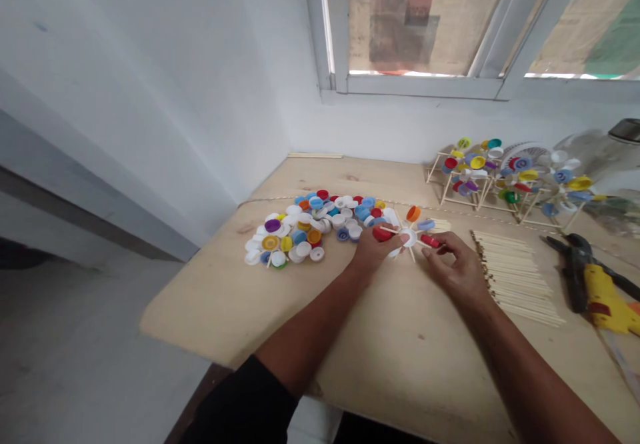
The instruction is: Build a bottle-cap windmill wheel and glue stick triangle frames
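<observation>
A wheel of thin sticks around a white bottle-cap hub is between my two hands. Its sticks bear an orange cap and a pale blue cap, while some lower sticks have bare ends. My left hand is closed on the wheel's left side, beside a red cap. On the other side, my right hand pinches a smaller red cap at the tip of a stick. A loose pile of coloured bottle caps lies left of my hands.
Bare sticks lie in a row at the right. Beyond them are black-handled pliers and a yellow glue gun. Cap-and-stick models stand along the back, near a clear jar. A twisted cord crosses the wooden table.
</observation>
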`<state>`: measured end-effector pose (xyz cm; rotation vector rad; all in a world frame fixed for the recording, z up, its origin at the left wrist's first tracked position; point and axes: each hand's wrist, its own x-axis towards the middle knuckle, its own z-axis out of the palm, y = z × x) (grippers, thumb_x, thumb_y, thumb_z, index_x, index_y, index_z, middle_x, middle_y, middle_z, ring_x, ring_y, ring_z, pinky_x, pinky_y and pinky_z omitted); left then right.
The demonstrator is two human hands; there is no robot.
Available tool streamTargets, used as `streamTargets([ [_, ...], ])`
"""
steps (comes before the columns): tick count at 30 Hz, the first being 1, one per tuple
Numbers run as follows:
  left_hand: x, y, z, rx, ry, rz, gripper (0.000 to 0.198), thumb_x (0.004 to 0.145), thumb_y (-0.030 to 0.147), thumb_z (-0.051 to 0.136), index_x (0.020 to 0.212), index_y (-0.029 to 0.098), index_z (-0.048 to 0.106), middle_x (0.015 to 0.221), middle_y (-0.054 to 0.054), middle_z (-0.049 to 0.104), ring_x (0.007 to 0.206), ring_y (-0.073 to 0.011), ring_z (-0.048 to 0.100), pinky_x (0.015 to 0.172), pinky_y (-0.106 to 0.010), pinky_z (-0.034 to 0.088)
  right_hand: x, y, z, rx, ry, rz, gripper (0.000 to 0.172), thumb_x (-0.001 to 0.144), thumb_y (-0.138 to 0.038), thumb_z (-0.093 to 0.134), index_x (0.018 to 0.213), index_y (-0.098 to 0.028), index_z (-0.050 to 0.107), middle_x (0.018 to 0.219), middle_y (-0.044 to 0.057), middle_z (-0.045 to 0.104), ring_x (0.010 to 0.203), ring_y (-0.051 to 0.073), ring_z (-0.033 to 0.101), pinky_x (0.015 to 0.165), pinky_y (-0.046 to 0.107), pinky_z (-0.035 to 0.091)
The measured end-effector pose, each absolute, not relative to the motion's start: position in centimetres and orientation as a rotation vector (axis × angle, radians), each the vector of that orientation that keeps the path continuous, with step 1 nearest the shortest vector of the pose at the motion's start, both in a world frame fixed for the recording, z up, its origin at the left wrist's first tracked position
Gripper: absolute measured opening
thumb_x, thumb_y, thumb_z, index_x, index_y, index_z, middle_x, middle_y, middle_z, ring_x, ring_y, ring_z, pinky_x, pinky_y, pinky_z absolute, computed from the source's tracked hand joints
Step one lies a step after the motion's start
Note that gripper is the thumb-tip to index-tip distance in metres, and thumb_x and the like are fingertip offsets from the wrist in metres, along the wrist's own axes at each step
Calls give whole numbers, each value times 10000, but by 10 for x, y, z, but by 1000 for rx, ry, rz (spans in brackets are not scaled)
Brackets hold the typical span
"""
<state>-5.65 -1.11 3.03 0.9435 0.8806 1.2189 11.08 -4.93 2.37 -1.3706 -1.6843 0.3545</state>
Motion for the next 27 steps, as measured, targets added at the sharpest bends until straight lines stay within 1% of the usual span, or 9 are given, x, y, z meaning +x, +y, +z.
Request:
streamTargets([
  [4, -56, -11, 30, 919, 879, 1206, 299, 542, 327, 790, 709, 137, 630, 596, 13, 621, 537, -104, 570, 582, -247, 464, 112, -48, 21, -1388, -1753, 221, 155, 788, -292, 572, 908, -203, 611, 840, 28, 623, 706, 150, 528, 635, 273, 446],
  [12, -56, -12, 29, 922, 888, 1197, 293, 556, 328, 784, 718, 137, 631, 586, 19, 623, 529, -100, 581, 569, -232, 461, 115, -47, 19, -1368, -1841, 101, 150, 835, -287, 509, 918, -201, 601, 852, 56, 627, 748, 170, 538, 678, 297, 444],
  [18, -55, -12, 30, 907, 873, 1211, 318, 538, 352, 789, 712, 137, 633, 578, 10, 620, 526, -116, 580, 569, -257, 470, 117, -46, 16, -1358, -1902, 86, 147, 855, -291, 487, 926, -205, 584, 855, 64, 620, 804, 190, 541, 713, 316, 439],
  [27, -54, -12, 30, 948, 892, 1198, 271, 556, 344, 776, 668, 140, 638, 550, 15, 607, 504, -101, 546, 566, -249, 442, 118, -45, 14, -1301, -1941, 36, 103, 854, -238, 478, 918, -204, 550, 871, 64, 602, 815, 189, 546, 728, 311, 439],
])
